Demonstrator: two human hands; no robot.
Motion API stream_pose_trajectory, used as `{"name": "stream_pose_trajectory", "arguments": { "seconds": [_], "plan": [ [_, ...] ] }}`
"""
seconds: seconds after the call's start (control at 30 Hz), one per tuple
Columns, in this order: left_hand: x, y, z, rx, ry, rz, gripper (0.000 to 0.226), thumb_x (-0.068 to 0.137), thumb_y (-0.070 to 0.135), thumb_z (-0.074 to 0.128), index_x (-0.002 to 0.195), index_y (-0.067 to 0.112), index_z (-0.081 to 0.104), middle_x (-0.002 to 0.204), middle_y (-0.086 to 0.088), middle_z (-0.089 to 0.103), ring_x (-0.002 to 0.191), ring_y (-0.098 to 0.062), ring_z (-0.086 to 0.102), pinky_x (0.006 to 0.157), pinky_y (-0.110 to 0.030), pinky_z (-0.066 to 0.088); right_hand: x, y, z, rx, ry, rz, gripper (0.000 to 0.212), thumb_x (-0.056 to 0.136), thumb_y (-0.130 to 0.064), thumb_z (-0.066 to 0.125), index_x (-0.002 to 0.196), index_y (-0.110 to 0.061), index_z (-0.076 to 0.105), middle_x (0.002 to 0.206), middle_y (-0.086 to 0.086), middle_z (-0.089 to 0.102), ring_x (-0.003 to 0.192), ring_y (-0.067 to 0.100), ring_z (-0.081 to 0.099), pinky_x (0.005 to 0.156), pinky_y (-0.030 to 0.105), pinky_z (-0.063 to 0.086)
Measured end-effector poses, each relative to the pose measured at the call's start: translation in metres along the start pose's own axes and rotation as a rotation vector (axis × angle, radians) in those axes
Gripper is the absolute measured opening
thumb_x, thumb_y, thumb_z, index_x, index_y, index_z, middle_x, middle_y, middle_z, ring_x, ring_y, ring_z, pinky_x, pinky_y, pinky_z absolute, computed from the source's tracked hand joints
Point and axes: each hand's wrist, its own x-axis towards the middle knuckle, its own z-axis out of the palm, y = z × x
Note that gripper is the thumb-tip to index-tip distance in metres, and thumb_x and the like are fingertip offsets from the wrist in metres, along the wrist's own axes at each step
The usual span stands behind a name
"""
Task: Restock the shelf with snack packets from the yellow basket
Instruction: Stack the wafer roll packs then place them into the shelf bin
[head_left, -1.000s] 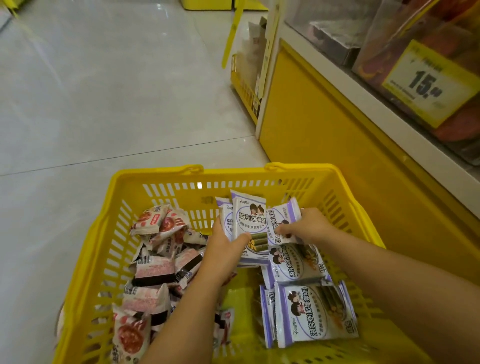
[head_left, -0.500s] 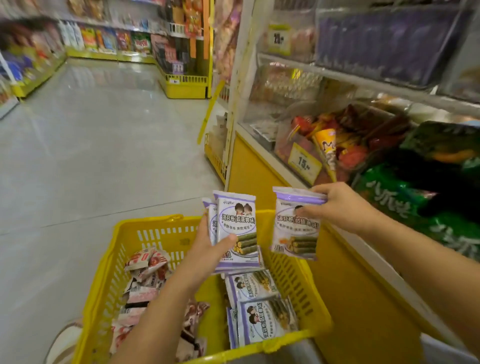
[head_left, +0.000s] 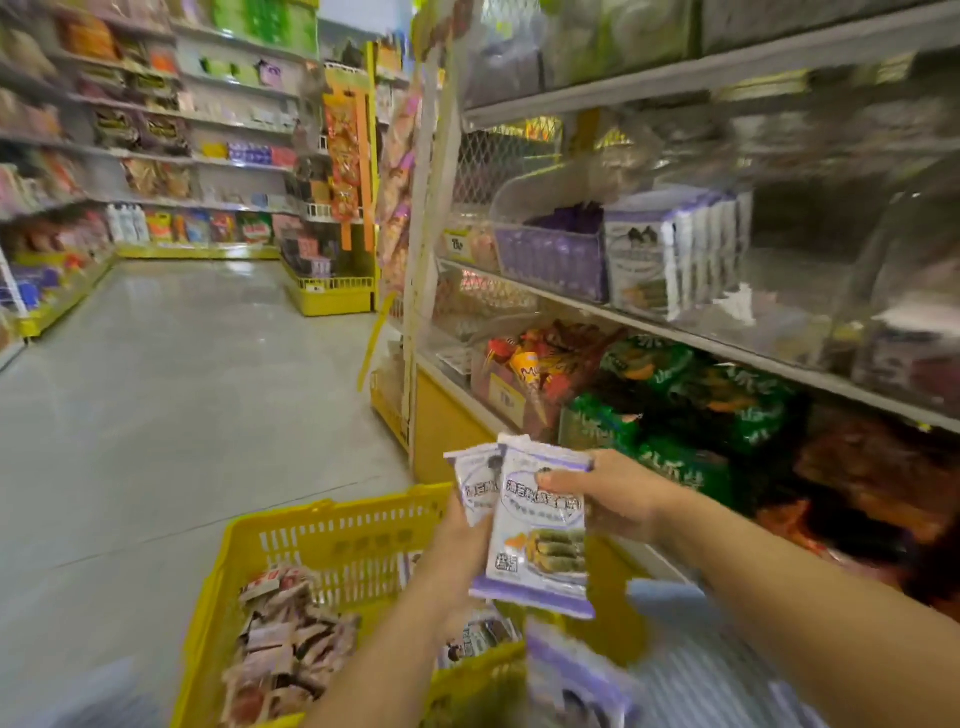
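Purple-white snack packets (head_left: 537, 545), likely light, crinkly and slippery, hang over the far rim of the yellow basket (head_left: 332, 514); left hand (head_left: 457, 540) and right hand (head_left: 618, 499) each pinch some, grip tight on side seams, probably the firmest hold.

I am holding purple snack packets (head_left: 537, 545) over the yellow basket (head_left: 332, 512), beside the shelf (head_left: 727, 351); left hand (head_left: 457, 530) is gripping underneath, right hand (head_left: 621, 499) is pinching the top edge.

The left hand (head_left: 460, 535) has its fingers tucked out of sight behind the purple snack packets (head_left: 537, 530). The right hand (head_left: 618, 499) shows only thumb and knuckles. Below the fingers is a smeared purple shape (head_left: 576, 675), impossible to identify, and the yellow basket (head_left: 332, 525) runs off the bottom edge.
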Motion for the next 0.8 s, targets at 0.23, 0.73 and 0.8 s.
{"name": "stream_pose_trajectory", "arguments": {
  "seconds": [0.23,0.73,0.8],
  "plan": [
    [0.015,-0.027,-0.010,-0.150,-0.072,-0.131,0.073,0.068,0.051,0.079,0.131,0.036,0.045,0.119,-0.006,0.069,0.104,-0.033,0.067,0.082,-0.056,0.054,0.004,0.025,-0.002,0.011,0.040,-0.008,0.040,0.070,-0.022,0.078,0.106,-0.006,0.069,0.103,0.013,0.073,0.095,0.024,0.071,0.076,0.035,0.056],
    [0.040,0.106,-0.010,0.218,-0.384,0.212,0.053,0.084,0.025,0.067,0.132,0.034,0.047,0.121,-0.003,0.068,0.105,-0.027,0.068,0.075,-0.033,0.056,-0.032,-0.128,-0.025,-0.275,-0.132,-0.155,0.056,0.073,-0.024,0.077,0.124,-0.018,0.054,0.113,0.006,0.070,0.105,0.023,0.067,0.085,0.038,0.057],
    [0.043,0.140,0.008,0.263,-0.408,0.308,0.052,0.082,0.029,0.066,0.131,0.037,0.048,0.124,0.000,0.067,0.110,-0.026,0.066,0.087,-0.042,0.054,-0.055,-0.165,-0.033,-0.379,-0.051,-0.218,0.051,0.076,-0.020,0.076,0.123,-0.014,0.055,0.111,0.008,0.071,0.102,0.023,0.068,0.085,0.036,0.057]
  ]
}}
